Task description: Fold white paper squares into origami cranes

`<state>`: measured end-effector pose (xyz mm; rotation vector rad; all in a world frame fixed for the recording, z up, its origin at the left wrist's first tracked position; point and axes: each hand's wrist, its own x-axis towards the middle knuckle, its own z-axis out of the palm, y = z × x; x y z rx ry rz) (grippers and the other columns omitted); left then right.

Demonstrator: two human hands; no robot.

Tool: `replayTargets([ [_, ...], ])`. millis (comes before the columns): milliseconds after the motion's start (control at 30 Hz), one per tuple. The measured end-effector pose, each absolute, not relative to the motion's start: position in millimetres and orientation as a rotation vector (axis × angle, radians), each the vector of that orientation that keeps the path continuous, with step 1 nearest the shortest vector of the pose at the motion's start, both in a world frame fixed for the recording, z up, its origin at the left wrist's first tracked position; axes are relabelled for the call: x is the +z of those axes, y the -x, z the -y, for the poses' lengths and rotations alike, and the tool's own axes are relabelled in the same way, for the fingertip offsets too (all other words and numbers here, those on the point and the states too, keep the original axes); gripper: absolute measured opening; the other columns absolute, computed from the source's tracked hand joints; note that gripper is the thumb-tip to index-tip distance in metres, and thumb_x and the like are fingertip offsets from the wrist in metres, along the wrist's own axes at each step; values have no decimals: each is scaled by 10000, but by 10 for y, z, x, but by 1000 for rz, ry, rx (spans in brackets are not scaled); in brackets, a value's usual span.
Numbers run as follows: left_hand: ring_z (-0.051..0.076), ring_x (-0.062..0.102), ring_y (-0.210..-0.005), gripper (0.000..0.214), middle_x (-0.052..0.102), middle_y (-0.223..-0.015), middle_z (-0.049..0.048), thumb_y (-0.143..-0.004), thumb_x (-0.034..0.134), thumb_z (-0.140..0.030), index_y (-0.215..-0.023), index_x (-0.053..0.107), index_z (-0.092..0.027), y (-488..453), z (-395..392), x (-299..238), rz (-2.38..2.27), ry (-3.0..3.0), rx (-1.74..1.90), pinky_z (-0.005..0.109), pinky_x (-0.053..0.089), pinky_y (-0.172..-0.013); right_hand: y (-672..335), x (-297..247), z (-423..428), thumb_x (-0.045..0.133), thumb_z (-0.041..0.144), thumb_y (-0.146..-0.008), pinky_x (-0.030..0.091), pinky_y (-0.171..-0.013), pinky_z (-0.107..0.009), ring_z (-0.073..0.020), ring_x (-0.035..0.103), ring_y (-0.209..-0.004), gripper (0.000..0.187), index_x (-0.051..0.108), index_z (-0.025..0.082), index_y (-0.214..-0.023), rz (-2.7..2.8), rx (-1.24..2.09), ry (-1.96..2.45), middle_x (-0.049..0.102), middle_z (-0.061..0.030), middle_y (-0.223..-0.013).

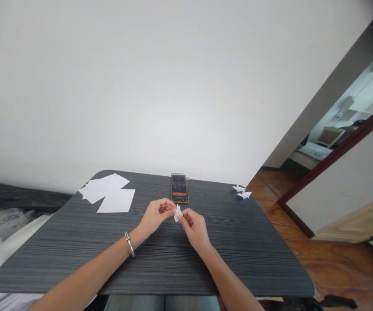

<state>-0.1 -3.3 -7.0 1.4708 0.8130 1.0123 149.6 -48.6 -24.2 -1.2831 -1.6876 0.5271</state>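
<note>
A small folded piece of white paper [177, 213] is pinched between my left hand [155, 216] and my right hand [194, 226], above the middle of the dark grey wood-grain table [173, 263]. Its lower tip points down, and my fingers hide part of it. Just beyond my hands lies a smartphone [180, 188] with a lit screen and a red bar. A silver bangle [129, 243] circles my left wrist.
Several loose white paper sheets [106, 194] lie at the table's far left. Small folded paper figures [241, 192] sit at its far right corner. A bed [4, 242] runs along the left side, with a wooden floor [290, 220] and an open door [358, 220] on the right.
</note>
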Motion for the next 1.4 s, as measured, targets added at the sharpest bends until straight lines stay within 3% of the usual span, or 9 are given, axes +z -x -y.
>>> replayTargets([
  [467,112,503,-554,186,575,-590,-5,-739,575,-292,-676,593,-118,-58,71,-77,-866,-1564,1024,217,392,-549,-1530,-246,491,472,246,-818,322,-495,-205,-109,447,-497,183,502,183,-649,1703,535,1298,479,33,-551],
  [767,130,509,-634,219,563,-662,-3,-815,472,-312,-726,573,-139,-34,125,-64,-874,-1804,1083,230,386,-620,-1512,-235,490,465,232,-818,325,-494,-200,-104,450,-496,174,514,179,-661,1722,533,1288,501,29,-565],
  [1400,110,457,-593,182,506,-633,-16,-794,514,-288,-699,539,-134,-99,125,-115,-764,-1582,1123,218,369,-577,-1562,-239,500,473,267,-817,324,-472,-202,-98,438,-482,203,494,179,-635,1657,712,1222,491,31,-539],
])
